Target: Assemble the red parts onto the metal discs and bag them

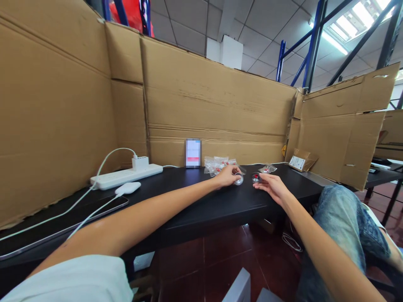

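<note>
My left hand [227,176] pinches a small, clear round piece [238,180], like a transparent lid or shallow case, just above the black table [201,205]. To its right, my right hand [272,186] has its fingertips closed on a small round piece with a dark and red centre [256,177]. The two pieces are apart. Behind my left hand lies a pile of clear plastic bags [217,165] with small red things in them. A single clear bag with red contents [267,168] rests beyond my right hand.
A phone [193,153] stands against the cardboard wall [217,100]. On the left are a white power strip [129,176], a white charger puck [128,188] with cables, and a dark flat device [78,218]. An opened small carton [302,160] sits at right, near a person's denim-clad leg [341,226].
</note>
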Demonstrator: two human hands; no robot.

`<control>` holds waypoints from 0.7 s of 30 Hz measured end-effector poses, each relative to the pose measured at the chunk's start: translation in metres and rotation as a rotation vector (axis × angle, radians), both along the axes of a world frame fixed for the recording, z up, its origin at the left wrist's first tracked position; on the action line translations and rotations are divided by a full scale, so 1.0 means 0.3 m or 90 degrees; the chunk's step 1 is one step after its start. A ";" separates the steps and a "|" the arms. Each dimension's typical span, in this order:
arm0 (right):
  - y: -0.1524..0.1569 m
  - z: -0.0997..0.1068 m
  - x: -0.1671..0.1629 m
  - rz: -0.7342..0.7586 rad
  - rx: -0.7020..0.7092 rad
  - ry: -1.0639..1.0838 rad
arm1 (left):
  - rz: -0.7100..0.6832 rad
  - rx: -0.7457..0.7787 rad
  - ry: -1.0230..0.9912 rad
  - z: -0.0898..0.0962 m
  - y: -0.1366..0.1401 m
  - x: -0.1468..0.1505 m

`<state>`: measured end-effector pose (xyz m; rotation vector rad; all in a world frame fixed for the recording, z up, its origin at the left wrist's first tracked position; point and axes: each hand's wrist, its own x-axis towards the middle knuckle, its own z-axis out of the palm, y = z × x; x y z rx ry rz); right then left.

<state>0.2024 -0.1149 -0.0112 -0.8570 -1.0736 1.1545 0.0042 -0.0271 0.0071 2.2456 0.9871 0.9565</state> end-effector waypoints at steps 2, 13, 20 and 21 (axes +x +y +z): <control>-0.004 -0.005 -0.010 -0.047 0.032 0.007 | -0.036 -0.146 -0.132 -0.002 -0.028 0.019; -0.010 -0.026 -0.085 -0.150 0.304 -0.386 | -0.170 -0.480 -0.429 -0.003 -0.113 0.047; -0.026 -0.031 -0.070 -0.137 0.300 -0.333 | -0.254 -0.533 -0.452 -0.007 -0.121 0.042; -0.028 -0.029 -0.068 -0.139 0.307 -0.331 | -0.265 -0.541 -0.452 -0.009 -0.119 0.040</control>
